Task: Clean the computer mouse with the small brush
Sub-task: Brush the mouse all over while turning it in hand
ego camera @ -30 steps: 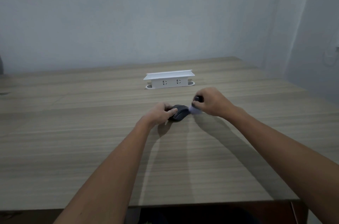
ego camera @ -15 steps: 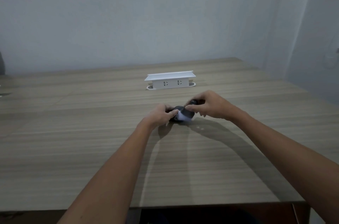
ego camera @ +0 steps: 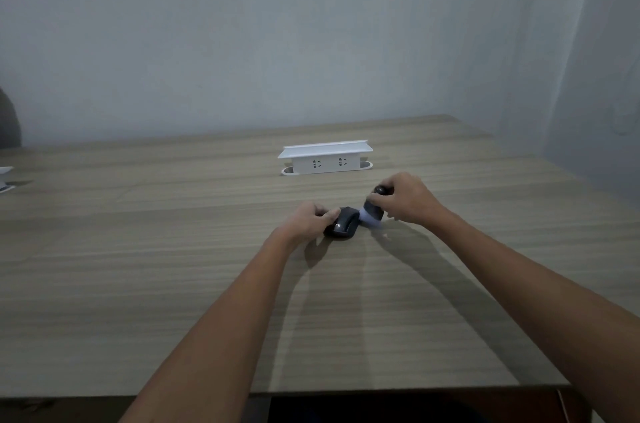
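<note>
Mouse [ego camera: 343, 227] pinned to worktop [ego camera: 173, 266] by left hand [ego camera: 310, 220]; brush [ego camera: 372, 214], gripped in right hand [ego camera: 403, 199], is best swept lightly from 3 o'clock.

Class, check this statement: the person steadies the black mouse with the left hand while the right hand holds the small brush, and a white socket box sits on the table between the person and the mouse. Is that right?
Not quite. In the head view the white socket box sits beyond the mouse, towards the wall, not between it and the person. The rest holds: the left hand steadies the mouse, and the right hand holds the small brush on the table.
</note>
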The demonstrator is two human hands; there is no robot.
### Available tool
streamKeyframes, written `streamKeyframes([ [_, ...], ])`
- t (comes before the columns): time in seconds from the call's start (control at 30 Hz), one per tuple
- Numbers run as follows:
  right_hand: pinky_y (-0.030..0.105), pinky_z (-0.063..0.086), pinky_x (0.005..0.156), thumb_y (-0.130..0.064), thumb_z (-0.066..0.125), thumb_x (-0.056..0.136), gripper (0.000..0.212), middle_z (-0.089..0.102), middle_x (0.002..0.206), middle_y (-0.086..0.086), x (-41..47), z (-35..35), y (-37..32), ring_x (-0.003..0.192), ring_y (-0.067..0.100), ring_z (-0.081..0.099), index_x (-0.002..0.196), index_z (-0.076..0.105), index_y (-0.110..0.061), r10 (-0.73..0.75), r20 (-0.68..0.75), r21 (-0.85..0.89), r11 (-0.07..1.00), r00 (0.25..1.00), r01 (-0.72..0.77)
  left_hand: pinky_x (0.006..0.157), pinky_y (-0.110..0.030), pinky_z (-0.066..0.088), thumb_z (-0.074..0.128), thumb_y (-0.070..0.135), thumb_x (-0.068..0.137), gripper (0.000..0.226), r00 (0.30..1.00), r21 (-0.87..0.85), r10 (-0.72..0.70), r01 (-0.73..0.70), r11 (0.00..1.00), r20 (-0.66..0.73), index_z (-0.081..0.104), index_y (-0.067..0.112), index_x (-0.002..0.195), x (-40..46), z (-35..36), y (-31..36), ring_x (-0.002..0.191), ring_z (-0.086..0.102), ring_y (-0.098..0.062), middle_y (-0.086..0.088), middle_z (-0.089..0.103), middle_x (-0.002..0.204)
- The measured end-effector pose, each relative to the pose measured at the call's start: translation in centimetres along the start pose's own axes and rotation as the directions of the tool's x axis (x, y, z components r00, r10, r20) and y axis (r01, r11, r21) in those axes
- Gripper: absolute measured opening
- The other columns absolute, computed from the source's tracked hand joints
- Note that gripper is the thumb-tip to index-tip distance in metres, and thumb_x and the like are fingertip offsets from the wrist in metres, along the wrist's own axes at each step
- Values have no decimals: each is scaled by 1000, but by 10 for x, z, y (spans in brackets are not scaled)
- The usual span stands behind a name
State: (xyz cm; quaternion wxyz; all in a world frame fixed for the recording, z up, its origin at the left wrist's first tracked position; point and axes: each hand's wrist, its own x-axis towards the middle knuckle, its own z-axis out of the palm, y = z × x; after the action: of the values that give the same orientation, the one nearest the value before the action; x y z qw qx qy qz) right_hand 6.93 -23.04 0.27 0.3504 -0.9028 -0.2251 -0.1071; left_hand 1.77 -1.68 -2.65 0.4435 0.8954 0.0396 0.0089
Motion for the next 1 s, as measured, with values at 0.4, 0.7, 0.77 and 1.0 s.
streamKeyframes([
  [0.4, 39, 58, 65, -24, 67, 89, 29, 74, 78, 19, 4, 0, -19, 66, 29, 69, 84, 73, 4, -6, -5, 80, 997, 1000, 7, 70, -19, 57, 62, 19, 97, 39, 995, 6, -25, 25, 1000, 93, 55, 3, 131, -8, -25, 13, 75, 67, -13, -11, 69, 99],
  [0.7, 23, 43, 45, -16, 66, 78, 21, 64, 59, 5, 2, -4, -27, 47, 13, 52, 70, 71, 4, 79, 105, 135, 986, 991, -93, 118, -44, 35, 87, 24, 72, 88, 968, 428, 79, -177, 886, 237, 45, 26, 148, 14, -39, 20, 142, 37, -22, 2, 36, 156],
  [0.77, 28, 45, 51, -12, 62, 70, 19, 71, 60, 12, 6, -6, -20, 51, 21, 58, 61, 72, 2, 54, 31, 31, 998, 998, -55, 119, -43, 32, 87, 23, 72, 89, 959, 420, 58, -175, 890, 277, 43, 28, 149, 16, -37, 21, 145, 36, -20, 3, 40, 157],
  [1.0, 25, 47, 46, -22, 69, 84, 24, 64, 60, 6, 1, -2, -25, 47, 10, 54, 77, 73, 1, -59, 114, 145, 989, 992, 42, 107, -31, 40, 87, 19, 73, 69, 940, 383, 102, -230, 895, 327, 58, 25, 136, 18, -31, 22, 129, 52, -13, 6, 60, 138],
])
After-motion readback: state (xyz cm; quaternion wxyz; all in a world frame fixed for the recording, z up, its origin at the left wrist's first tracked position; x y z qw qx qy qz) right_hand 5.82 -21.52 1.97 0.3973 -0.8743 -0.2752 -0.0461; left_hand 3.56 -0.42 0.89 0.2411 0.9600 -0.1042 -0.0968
